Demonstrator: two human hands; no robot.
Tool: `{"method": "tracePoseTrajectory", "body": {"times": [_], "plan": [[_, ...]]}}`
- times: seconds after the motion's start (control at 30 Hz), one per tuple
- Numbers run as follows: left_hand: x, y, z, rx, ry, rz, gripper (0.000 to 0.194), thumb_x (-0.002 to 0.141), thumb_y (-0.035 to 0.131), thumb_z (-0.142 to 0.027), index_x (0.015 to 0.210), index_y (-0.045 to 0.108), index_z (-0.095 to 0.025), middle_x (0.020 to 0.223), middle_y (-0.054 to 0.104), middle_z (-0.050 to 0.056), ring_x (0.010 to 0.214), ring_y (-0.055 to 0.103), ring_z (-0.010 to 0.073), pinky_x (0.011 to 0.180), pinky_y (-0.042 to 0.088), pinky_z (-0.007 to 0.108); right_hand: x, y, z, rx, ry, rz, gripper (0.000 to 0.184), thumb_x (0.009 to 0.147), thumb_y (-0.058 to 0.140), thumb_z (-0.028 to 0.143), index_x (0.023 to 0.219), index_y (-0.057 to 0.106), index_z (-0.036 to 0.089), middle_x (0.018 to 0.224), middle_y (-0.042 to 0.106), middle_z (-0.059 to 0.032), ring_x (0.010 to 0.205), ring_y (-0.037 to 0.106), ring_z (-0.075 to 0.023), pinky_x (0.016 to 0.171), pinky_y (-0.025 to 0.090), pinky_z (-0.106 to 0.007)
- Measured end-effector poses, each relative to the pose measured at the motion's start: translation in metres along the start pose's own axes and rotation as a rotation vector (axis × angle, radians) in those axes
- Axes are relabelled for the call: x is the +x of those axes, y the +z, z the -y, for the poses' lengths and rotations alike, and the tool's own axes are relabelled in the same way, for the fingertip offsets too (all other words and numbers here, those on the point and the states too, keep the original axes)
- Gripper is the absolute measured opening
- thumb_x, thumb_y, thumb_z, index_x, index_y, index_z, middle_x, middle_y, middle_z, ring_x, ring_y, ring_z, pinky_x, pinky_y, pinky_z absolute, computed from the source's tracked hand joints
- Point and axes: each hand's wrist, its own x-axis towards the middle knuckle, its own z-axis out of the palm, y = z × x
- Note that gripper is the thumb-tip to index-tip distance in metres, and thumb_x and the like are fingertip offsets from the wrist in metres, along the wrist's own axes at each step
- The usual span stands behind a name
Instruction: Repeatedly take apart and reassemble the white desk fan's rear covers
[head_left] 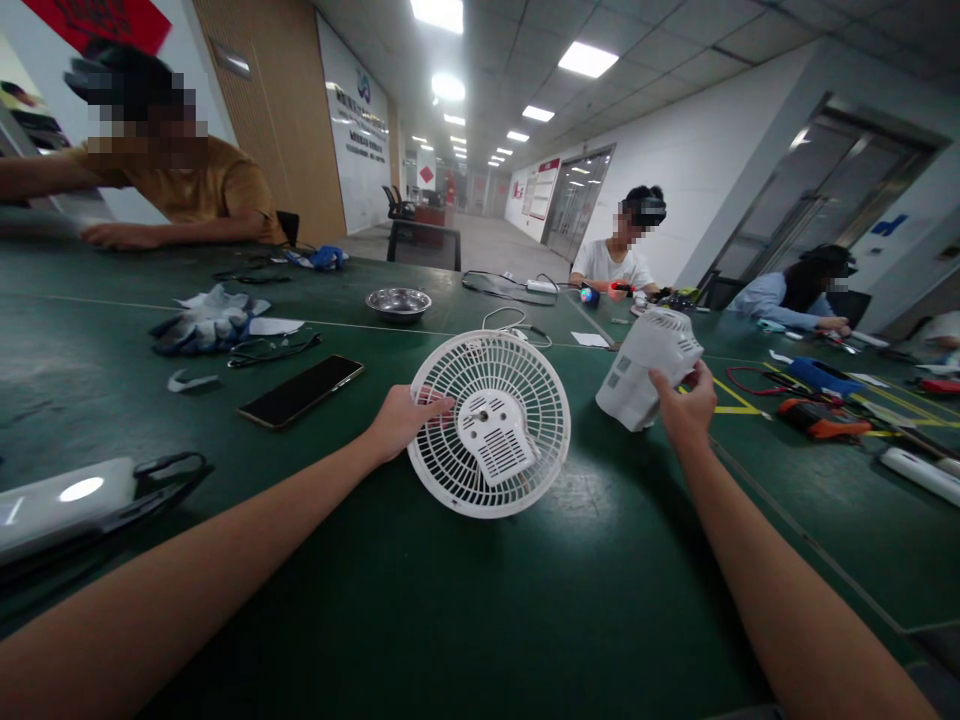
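Note:
My left hand (401, 422) is closed on the left rim of a round white fan grille (553, 420), thumb over its slats. A motor housing with vent slots (499, 440) sits at the grille's centre, facing me. Over to the right, my right hand (686, 405) grips a white plastic housing (637, 370) with vents at its top and two square printed labels on its side. The housing is tilted, its lower end close to the green table; whether it touches I cannot tell. A white cable (514, 322) shows behind the grille.
Left on the green table (480, 620) lie a phone (301, 392), gloves (210, 318) and a white device with a black strap (67, 505). A metal bowl (399, 303) stands behind. An orange multimeter (823, 420) and blue pouch (823, 377) lie right. Several people sit around.

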Motion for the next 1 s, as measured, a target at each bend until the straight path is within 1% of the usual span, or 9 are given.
{"method": "tracePoseTrajectory", "body": {"times": [0.07, 0.2, 0.37, 0.53, 0.67, 0.77, 0.83, 0.93, 1.0], "plan": [[0.001, -0.001, 0.002, -0.011, -0.008, 0.01, 0.014, 0.078, 0.081, -0.026, 0.085, 0.076, -0.015, 0.082, 0.078, 0.008, 0.076, 0.075, 0.0222, 0.076, 0.061, 0.038, 0.002, 0.0, 0.0, 0.036, 0.014, -0.004, 0.081, 0.066, 0.081, 0.053, 0.133, 0.058, 0.015, 0.12, 0.068, -0.0147, 0.105, 0.065, -0.03, 0.096, 0.052, -0.05], [0.004, -0.004, 0.007, -0.025, 0.003, 0.024, 0.015, 0.078, 0.082, -0.027, 0.086, 0.076, -0.016, 0.083, 0.078, 0.007, 0.076, 0.075, 0.022, 0.077, 0.061, 0.038, 0.002, 0.001, -0.005, 0.124, 0.063, -0.036, 0.079, 0.066, 0.081, 0.049, 0.134, 0.055, 0.019, 0.127, 0.065, -0.0135, 0.108, 0.065, -0.0289, 0.095, 0.052, -0.049], [0.006, -0.006, 0.01, -0.017, 0.039, 0.054, 0.014, 0.08, 0.081, -0.027, 0.087, 0.077, -0.016, 0.085, 0.079, 0.006, 0.078, 0.075, 0.0222, 0.077, 0.062, 0.038, 0.001, 0.003, -0.008, 0.154, 0.043, -0.014, 0.078, 0.068, 0.079, 0.049, 0.135, 0.051, 0.022, 0.133, 0.061, -0.012, 0.109, 0.063, -0.0288, 0.093, 0.052, -0.048], [0.005, -0.005, 0.008, -0.012, 0.046, 0.043, 0.012, 0.08, 0.081, -0.027, 0.085, 0.077, -0.017, 0.083, 0.079, 0.006, 0.077, 0.075, 0.0222, 0.077, 0.062, 0.038, -0.002, 0.001, 0.002, 0.18, 0.012, -0.009, 0.078, 0.07, 0.08, 0.044, 0.138, 0.051, 0.021, 0.141, 0.056, -0.0165, 0.11, 0.061, -0.0298, 0.092, 0.05, -0.044], [0.002, -0.003, 0.004, -0.02, 0.055, 0.053, 0.013, 0.081, 0.081, -0.027, 0.086, 0.077, -0.016, 0.085, 0.079, 0.007, 0.079, 0.076, 0.0235, 0.078, 0.062, 0.04, -0.002, -0.001, 0.007, 0.149, -0.012, -0.025, 0.075, 0.071, 0.079, 0.044, 0.137, 0.052, 0.02, 0.139, 0.058, -0.019, 0.112, 0.06, -0.0323, 0.095, 0.047, -0.045], [0.001, -0.003, 0.002, -0.025, 0.059, 0.049, 0.015, 0.08, 0.081, -0.027, 0.086, 0.076, -0.014, 0.084, 0.079, 0.007, 0.077, 0.075, 0.0231, 0.079, 0.062, 0.041, -0.002, -0.003, 0.007, 0.058, -0.014, -0.065, 0.071, 0.072, 0.078, 0.047, 0.133, 0.055, 0.021, 0.135, 0.06, -0.0187, 0.114, 0.059, -0.0334, 0.097, 0.046, -0.045], [0.002, -0.003, 0.004, -0.026, 0.055, 0.039, 0.014, 0.08, 0.081, -0.026, 0.086, 0.076, -0.014, 0.082, 0.078, 0.007, 0.076, 0.075, 0.0226, 0.079, 0.062, 0.041, -0.002, -0.004, 0.007, 0.051, -0.001, -0.078, 0.071, 0.072, 0.077, 0.048, 0.133, 0.054, 0.021, 0.134, 0.061, -0.0174, 0.115, 0.059, -0.0331, 0.098, 0.046, -0.045], [0.006, -0.004, 0.008, -0.039, 0.042, 0.039, 0.015, 0.079, 0.082, -0.026, 0.086, 0.076, -0.014, 0.083, 0.078, 0.006, 0.078, 0.075, 0.0223, 0.08, 0.061, 0.04, -0.003, -0.004, 0.009, 0.108, -0.03, -0.05, 0.072, 0.073, 0.075, 0.047, 0.135, 0.05, 0.021, 0.134, 0.06, -0.0145, 0.117, 0.059, -0.0308, 0.101, 0.046, -0.045], [0.007, -0.005, 0.01, -0.045, 0.038, 0.049, 0.015, 0.08, 0.082, -0.026, 0.087, 0.076, -0.014, 0.086, 0.079, 0.007, 0.079, 0.075, 0.0224, 0.081, 0.061, 0.041, -0.003, -0.003, 0.01, 0.146, -0.058, -0.013, 0.072, 0.074, 0.075, 0.045, 0.137, 0.048, 0.02, 0.136, 0.059, -0.0145, 0.117, 0.059, -0.0292, 0.101, 0.047, -0.045]]}}
